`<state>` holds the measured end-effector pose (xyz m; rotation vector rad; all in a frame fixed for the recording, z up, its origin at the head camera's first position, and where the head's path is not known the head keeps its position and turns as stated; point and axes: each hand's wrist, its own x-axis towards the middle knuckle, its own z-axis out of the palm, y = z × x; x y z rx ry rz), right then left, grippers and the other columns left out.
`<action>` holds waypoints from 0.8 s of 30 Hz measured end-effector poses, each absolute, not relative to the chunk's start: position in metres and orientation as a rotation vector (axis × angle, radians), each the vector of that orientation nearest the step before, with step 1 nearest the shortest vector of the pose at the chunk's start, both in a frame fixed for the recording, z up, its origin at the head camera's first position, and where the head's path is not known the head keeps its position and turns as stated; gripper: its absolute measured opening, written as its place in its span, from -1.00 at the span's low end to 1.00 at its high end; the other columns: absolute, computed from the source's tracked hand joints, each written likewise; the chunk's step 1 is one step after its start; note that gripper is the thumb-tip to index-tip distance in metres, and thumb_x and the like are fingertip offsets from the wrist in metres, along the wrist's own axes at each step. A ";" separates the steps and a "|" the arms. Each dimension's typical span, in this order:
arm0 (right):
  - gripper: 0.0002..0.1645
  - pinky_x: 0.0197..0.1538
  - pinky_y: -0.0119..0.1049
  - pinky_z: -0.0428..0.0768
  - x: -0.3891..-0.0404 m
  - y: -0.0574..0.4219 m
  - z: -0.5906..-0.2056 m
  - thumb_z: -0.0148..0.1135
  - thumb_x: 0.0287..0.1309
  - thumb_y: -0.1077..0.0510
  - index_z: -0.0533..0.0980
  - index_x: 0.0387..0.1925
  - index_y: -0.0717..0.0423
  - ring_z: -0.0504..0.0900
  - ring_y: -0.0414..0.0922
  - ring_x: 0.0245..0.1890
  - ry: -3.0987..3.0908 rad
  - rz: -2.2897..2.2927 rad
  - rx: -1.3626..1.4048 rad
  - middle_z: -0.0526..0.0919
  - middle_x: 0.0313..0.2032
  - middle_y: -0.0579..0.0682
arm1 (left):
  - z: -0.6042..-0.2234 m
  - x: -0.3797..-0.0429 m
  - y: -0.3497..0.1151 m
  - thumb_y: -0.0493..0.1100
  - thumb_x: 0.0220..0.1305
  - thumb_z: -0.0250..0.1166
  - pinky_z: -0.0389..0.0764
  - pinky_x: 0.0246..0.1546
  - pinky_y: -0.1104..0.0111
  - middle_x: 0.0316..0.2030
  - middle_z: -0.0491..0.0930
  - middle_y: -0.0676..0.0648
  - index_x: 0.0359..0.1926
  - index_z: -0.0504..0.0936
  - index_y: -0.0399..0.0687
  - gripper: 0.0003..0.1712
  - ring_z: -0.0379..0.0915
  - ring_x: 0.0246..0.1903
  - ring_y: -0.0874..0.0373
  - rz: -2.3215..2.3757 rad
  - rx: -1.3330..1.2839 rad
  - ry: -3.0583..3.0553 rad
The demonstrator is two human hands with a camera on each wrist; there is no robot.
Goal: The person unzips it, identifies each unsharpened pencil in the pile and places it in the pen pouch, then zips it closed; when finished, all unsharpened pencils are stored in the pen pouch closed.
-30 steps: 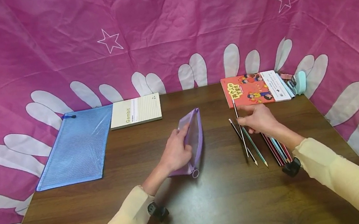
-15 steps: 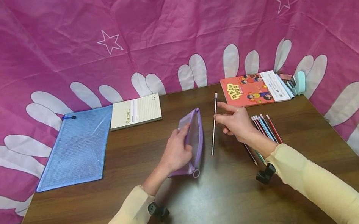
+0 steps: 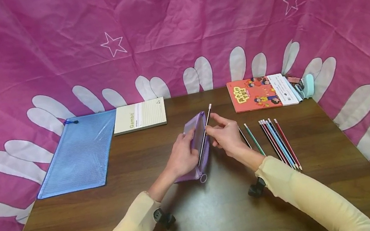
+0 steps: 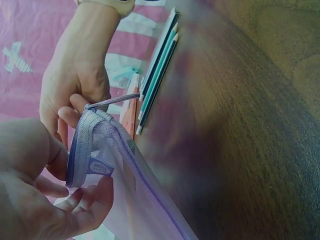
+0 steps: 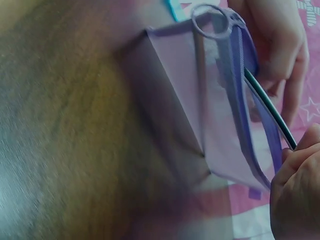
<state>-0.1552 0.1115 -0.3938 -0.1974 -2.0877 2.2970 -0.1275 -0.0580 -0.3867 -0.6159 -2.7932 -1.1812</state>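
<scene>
A purple mesh zipper pouch (image 3: 206, 152) stands with its mouth unzipped in the middle of the table. My left hand (image 3: 181, 156) holds it by the near side; the left wrist view shows thumb and fingers around its edge. Between thumb and fingers, my right hand (image 3: 226, 135) pinches a dark pencil (image 3: 209, 111), eraser end up. The lower part of that pencil reaches into the pouch mouth, as the right wrist view also shows with the pencil (image 5: 270, 107) passing inside the zipper edge. A black pencil (image 3: 244, 137) and a green pencil (image 3: 253, 138) lie right of this hand.
Further right lies a row of several pencils (image 3: 279, 143). A red picture book (image 3: 255, 95) and a light-blue object (image 3: 308, 86) sit at the back right. At the back left are a Gambit notebook (image 3: 140, 116) and a blue mesh zip bag (image 3: 80, 154). Pink cloth (image 3: 166, 31) hangs behind the table.
My right hand has carried the pencil leftward from the loose pencils to the pouch, and its lower end is now inside the mouth. The left hand and pouch have stayed in place.
</scene>
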 end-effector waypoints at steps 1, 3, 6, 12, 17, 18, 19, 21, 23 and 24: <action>-0.30 -0.79 -0.48 0.29 -0.154 0.110 -0.395 0.32 0.09 0.36 0.45 0.32 0.21 0.38 -0.27 -0.87 -2.088 2.296 -0.188 0.58 -0.61 -0.06 | -0.387 -0.127 -0.058 -0.45 0.05 0.17 0.58 -0.24 0.15 -0.09 0.49 -0.33 0.40 0.33 -0.35 -0.21 0.44 -0.21 -0.06 -1.185 -0.615 -2.790; -0.30 -0.79 -0.48 0.29 -0.152 0.107 -0.397 0.33 0.09 0.36 0.46 0.32 0.21 0.37 -0.28 -0.88 -2.095 2.284 -0.176 0.58 -0.62 -0.06 | -0.386 -0.128 -0.057 -0.45 0.06 0.17 0.57 -0.26 0.16 -0.10 0.50 -0.33 0.40 0.34 -0.36 -0.22 0.43 -0.22 -0.06 -1.197 -0.611 -2.783; -0.32 -0.79 -0.48 0.28 -0.150 0.103 -0.398 0.33 0.08 0.36 0.47 0.30 0.22 0.36 -0.28 -0.88 -2.134 2.247 -0.171 0.58 -0.63 -0.06 | -0.387 -0.128 -0.057 -0.45 0.06 0.17 0.57 -0.27 0.15 -0.10 0.50 -0.32 0.38 0.35 -0.37 -0.24 0.43 -0.21 -0.06 -1.205 -0.616 -2.772; -0.32 -0.79 -0.47 0.29 -0.146 0.098 -0.402 0.35 0.04 0.33 0.50 0.27 0.21 0.37 -0.27 -0.88 -2.217 2.194 -0.169 0.55 -0.66 -0.03 | -0.387 -0.129 -0.055 -0.46 0.05 0.16 0.57 -0.18 0.06 -0.06 0.50 -0.34 0.38 0.36 -0.33 -0.23 0.44 -0.14 -0.11 -1.200 -0.578 -2.773; -0.35 -0.78 -0.47 0.31 -0.146 0.096 -0.402 0.33 0.02 0.32 0.54 0.24 0.20 0.39 -0.25 -0.88 -2.307 2.102 -0.154 0.54 -0.69 -0.03 | -0.387 -0.130 -0.053 -0.48 0.03 0.15 0.57 -0.12 0.04 0.00 0.48 -0.36 0.39 0.36 -0.28 -0.21 0.45 -0.08 -0.14 -1.209 -0.539 -2.787; -0.35 -0.78 -0.47 0.32 -0.146 0.096 -0.402 0.32 0.02 0.32 0.54 0.23 0.20 0.40 -0.25 -0.88 -2.323 2.088 -0.151 0.54 -0.69 -0.03 | -0.387 -0.130 -0.053 -0.49 0.02 0.15 0.57 -0.12 0.03 0.00 0.48 -0.36 0.39 0.37 -0.27 -0.20 0.45 -0.08 -0.14 -1.207 -0.535 -2.788; -0.36 -0.77 -0.47 0.33 -0.146 0.096 -0.402 0.31 0.01 0.31 0.55 0.23 0.21 0.40 -0.25 -0.87 -2.340 2.070 -0.148 0.55 -0.69 -0.04 | -0.386 -0.129 -0.053 -0.49 0.01 0.15 0.57 -0.12 0.04 0.01 0.47 -0.36 0.39 0.37 -0.27 -0.19 0.45 -0.08 -0.15 -1.212 -0.531 -2.790; -0.37 -0.76 -0.47 0.36 -0.146 0.096 -0.401 0.29 0.00 0.32 0.56 0.21 0.23 0.41 -0.25 -0.87 -2.360 2.046 -0.140 0.56 -0.69 -0.04 | -0.386 -0.129 -0.054 -0.50 0.00 0.14 0.58 -0.13 0.05 0.00 0.47 -0.37 0.39 0.36 -0.30 -0.19 0.45 -0.10 -0.15 -1.213 -0.531 -2.789; -0.36 -0.76 -0.47 0.36 -0.146 0.097 -0.400 0.28 -0.01 0.33 0.54 0.21 0.26 0.42 -0.25 -0.87 -2.368 2.035 -0.121 0.58 -0.68 -0.05 | -0.384 -0.129 -0.054 -0.50 0.00 0.14 0.60 -0.16 0.06 -0.02 0.47 -0.37 0.39 0.35 -0.32 -0.19 0.46 -0.13 -0.15 -1.217 -0.525 -2.787; -0.36 -0.76 -0.47 0.36 -0.146 0.097 -0.399 0.27 -0.01 0.34 0.54 0.21 0.28 0.43 -0.25 -0.86 -2.362 2.037 -0.108 0.59 -0.66 -0.04 | -0.384 -0.128 -0.055 -0.50 0.00 0.13 0.61 -0.17 0.07 -0.02 0.46 -0.37 0.40 0.34 -0.33 -0.18 0.47 -0.15 -0.15 -1.221 -0.520 -2.788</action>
